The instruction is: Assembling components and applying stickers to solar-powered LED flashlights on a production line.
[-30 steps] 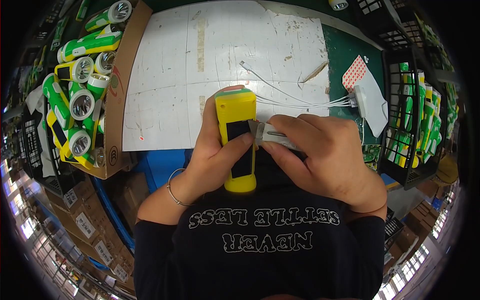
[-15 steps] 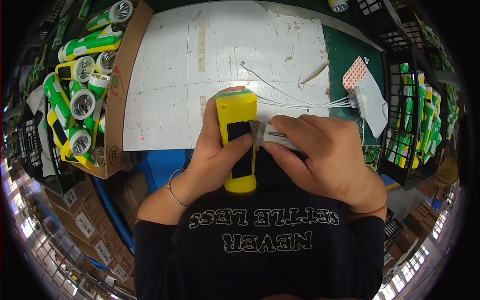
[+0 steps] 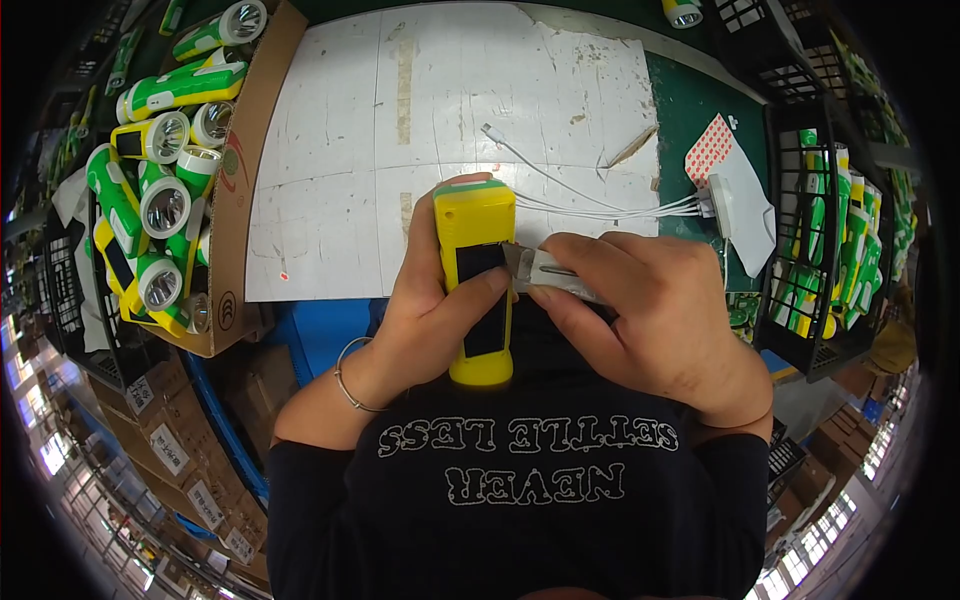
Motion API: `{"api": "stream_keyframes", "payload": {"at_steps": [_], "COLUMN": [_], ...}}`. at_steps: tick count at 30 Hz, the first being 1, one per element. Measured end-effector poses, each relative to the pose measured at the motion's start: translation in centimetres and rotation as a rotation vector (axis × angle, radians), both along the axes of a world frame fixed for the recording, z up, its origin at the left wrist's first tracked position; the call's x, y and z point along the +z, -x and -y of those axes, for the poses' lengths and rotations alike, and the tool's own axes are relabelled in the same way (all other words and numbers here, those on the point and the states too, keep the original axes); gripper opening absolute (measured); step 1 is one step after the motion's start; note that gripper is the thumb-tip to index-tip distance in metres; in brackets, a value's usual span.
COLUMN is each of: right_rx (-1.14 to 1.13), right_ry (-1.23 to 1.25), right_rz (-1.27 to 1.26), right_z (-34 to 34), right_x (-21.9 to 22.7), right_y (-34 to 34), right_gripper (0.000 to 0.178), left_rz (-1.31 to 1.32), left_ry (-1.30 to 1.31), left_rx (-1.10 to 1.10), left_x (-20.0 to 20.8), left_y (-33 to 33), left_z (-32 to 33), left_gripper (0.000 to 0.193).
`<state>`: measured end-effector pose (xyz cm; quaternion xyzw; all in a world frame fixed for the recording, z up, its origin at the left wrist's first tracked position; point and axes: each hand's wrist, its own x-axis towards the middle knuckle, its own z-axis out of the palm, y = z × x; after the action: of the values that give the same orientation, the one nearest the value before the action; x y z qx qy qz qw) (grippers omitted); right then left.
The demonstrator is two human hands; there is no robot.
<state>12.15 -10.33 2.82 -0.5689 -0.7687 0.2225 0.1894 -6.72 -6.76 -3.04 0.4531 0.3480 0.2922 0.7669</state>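
Wrapped round a yellow and green flashlight point(image 3: 478, 215) is my left hand point(image 3: 425, 310), its thumb pressed on the dark rectangular panel point(image 3: 487, 330) set in the yellow side. The flashlight is held upright in front of my chest, its wider end at the table's near edge. My right hand point(image 3: 650, 305) is closed on a grey utility knife point(image 3: 553, 272). The knife's blade point(image 3: 515, 258) touches the upper right edge of the dark panel, close to my left thumb tip. The blade's very tip is too small to make out.
At the left stands a cardboard box point(image 3: 262, 150) full of green, yellow and white flashlights. A black crate point(image 3: 800, 200) at the right holds several more. White charging cables point(image 3: 600, 207) run across the white board point(image 3: 330, 200) to a white hub point(image 3: 722, 205), beside a red-patterned sheet point(image 3: 710, 147).
Almost nothing differs. The flashlight has shifted very slightly to the right at its upper end, and the knife blade stays at the panel's edge.
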Motion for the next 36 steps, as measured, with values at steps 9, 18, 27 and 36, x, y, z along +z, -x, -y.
{"api": "stream_keyframes", "payload": {"at_steps": [9,18,27,36], "right_rx": [-0.001,0.034,0.018,0.033], "right_ry": [0.003,-0.027,-0.018,0.05], "right_rz": [-0.02,-0.134,-0.043,-0.018], "right_z": [-0.3,-0.9,-0.1,-0.3], "right_x": [-0.1,-0.5,0.5,1.1], "right_y": [0.1,0.1,-0.3,-0.2], "right_gripper": [0.021,0.019,0.021,0.026], "left_rz": [0.072,0.109,0.12,0.127], "left_ry": [0.068,0.043,0.128,0.105], "left_rx": [0.038,0.04,0.031,0.035], "left_x": [-0.4,-0.3,-0.7,-0.5], "left_y": [0.0,-0.2,0.2,0.1], "left_z": [0.2,0.2,0.3,0.3], "left_gripper": [0.052,0.051,0.054,0.055]}}
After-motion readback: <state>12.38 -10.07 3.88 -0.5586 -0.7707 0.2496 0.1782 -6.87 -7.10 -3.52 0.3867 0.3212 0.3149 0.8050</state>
